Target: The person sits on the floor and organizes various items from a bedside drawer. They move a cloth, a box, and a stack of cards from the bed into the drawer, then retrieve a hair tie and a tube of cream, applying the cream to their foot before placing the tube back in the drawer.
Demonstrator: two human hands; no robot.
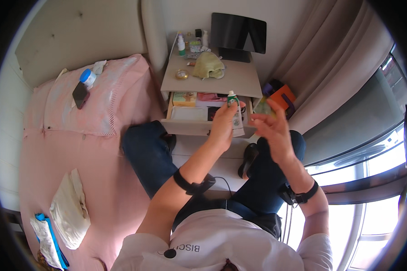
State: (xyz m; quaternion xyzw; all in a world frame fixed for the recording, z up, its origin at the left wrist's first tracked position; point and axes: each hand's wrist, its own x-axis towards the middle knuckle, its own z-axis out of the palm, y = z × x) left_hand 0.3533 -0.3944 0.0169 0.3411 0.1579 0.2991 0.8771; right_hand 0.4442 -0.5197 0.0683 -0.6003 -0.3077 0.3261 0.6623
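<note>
My left hand (224,118) grips a white-and-green squeeze tube (236,117) upright, its narrow white top pointing away from me. The tube bears writing. To the right, my right hand (273,130) is raised with its fingers spread and somewhat blurred; I see nothing held in it. Both hands are above the front of a pulled-out nightstand drawer (185,127). Inside the drawer lie a yellow-green box (185,98), a white flat item (189,113) and a pink item (212,97). My left hand and the tube hide part of the drawer's contents.
On the nightstand (240,79) are a dark monitor (239,32), a yellow-green cloth pouch (208,66), a round gold container (182,75) and several bottles. A bed at left holds a phone (81,95), a blue-lidded jar (88,78) and folded cloth (71,211). An orange box (282,97) stands by the curtain (325,54).
</note>
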